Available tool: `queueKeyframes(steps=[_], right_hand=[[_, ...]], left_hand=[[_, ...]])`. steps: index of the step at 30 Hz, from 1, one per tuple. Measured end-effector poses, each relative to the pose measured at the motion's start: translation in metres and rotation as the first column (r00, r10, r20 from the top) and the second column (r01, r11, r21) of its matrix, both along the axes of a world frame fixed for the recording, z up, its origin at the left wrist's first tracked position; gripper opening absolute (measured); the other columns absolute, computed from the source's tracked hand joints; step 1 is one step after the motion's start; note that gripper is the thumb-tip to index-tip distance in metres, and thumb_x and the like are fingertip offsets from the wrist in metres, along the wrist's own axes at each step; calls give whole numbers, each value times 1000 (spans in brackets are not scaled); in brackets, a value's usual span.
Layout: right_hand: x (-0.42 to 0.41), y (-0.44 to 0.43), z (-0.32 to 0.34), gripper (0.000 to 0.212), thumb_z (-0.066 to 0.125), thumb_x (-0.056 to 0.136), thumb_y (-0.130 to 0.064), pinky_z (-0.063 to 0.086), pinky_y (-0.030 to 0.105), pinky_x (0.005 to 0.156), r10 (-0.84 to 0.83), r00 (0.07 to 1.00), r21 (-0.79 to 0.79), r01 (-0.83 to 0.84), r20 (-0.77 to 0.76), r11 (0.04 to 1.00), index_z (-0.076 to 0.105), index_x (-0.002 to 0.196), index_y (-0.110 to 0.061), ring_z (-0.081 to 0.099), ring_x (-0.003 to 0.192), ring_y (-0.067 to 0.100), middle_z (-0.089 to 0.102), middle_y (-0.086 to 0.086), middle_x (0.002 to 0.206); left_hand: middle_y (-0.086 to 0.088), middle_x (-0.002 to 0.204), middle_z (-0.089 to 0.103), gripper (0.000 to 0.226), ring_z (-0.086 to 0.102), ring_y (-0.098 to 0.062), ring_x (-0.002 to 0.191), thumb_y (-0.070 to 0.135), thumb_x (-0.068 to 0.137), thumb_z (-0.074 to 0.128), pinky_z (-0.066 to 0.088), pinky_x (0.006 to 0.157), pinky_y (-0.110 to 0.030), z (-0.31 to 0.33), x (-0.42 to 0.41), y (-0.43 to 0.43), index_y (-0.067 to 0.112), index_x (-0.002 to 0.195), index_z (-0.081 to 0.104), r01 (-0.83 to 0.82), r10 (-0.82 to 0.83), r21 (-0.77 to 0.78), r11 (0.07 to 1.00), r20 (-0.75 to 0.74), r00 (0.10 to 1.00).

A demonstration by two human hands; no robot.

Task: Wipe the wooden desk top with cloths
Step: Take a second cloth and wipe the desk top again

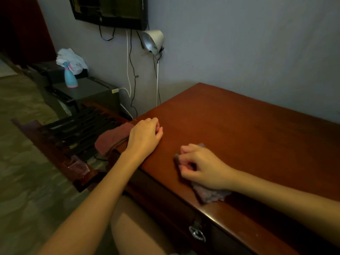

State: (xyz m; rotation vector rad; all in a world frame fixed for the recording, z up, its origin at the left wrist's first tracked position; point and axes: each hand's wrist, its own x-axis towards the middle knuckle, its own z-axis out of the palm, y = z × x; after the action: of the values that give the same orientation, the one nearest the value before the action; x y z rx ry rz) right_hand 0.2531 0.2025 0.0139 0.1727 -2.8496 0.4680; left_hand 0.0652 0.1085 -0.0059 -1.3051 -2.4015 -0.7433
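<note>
The grey cloth (209, 194) lies bunched near the table's (248, 129) front edge, its length running along that edge, gripped under the curled right hand (200, 166). The left hand (145, 137), fingers loosely bent, presses the red cloth (112, 138) draped over the table's left corner. No writing is legible.

a glossy reddish-brown wooden desk top (239, 129) is seen. at its left corner a dusty red folded cloth (112, 138) is draped; near its front edge a mottled grey-mauve fluffy cloth (211, 194) is pressed. beyond its left, a pale blue spray bottle with pink trim (70, 78) is set.
</note>
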Motion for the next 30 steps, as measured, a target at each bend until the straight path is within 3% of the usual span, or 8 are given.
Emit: queueKeyframes(steps=[6,10,13,15,19,22,27,30], right_hand=[[-57,90,3,30,48,83,-37,34,31,63,-450,893,9,450,3,893,51,65,-13,56,77,26,59,9,79],[-107,98,7,38,52,91,-29,29,27,55,-606,795,60,605,4,794,42,57,-17,44,56,17,47,2,58],[-115,80,6,38,52,90,-29,39,30,53,-579,815,70,580,-28,812,40,55,-22,49,60,18,47,0,58],[-103,59,5,36,52,89,-28,47,35,65,-500,865,75,501,-34,862,40,55,-22,52,68,18,53,4,69],[-51,17,0,32,49,85,-30,35,31,68,-201,979,101,203,-29,974,34,57,-27,43,72,14,46,-1,75],[-16,25,-1,25,45,82,-33,28,25,65,-45,999,53,44,9,998,37,60,-23,39,70,9,44,-5,73],[-31,101,4,30,41,81,-40,33,32,64,-309,951,26,308,29,951,38,58,-20,45,68,14,43,-3,68],[-70,139,5,34,49,91,-29,35,33,63,-503,863,57,500,42,864,41,61,-15,53,73,27,57,13,78]], left_hand=[[3,77,52,17,51,-13,71,29,96,48,43,61,-26,0,0,1,20,82,50,2,-2,7,1000,-2,1000],[4,77,52,17,51,-13,71,29,96,48,43,61,-26,1,1,0,20,82,51,-12,12,1,1000,5,1000],[4,77,52,17,52,-13,71,30,95,49,45,61,-27,1,2,0,20,82,51,-24,24,-4,1000,8,1000],[3,77,53,17,52,-13,71,30,95,49,46,62,-29,2,2,0,20,82,51,-28,28,-5,1000,12,1000],[2,78,53,17,51,-14,71,31,95,50,43,62,-29,1,1,0,19,82,51,-24,24,-4,1000,8,1000],[4,77,52,16,49,-12,70,31,95,50,38,59,-25,0,0,0,20,83,52,-26,26,2,1000,-8,1000],[5,74,51,16,49,-11,67,30,95,51,43,59,-25,-1,0,0,21,82,51,-2,2,17,1000,0,1000],[5,74,50,16,49,-10,66,30,95,51,39,58,-23,0,0,0,22,82,50,-8,8,12,1000,6,1000]])
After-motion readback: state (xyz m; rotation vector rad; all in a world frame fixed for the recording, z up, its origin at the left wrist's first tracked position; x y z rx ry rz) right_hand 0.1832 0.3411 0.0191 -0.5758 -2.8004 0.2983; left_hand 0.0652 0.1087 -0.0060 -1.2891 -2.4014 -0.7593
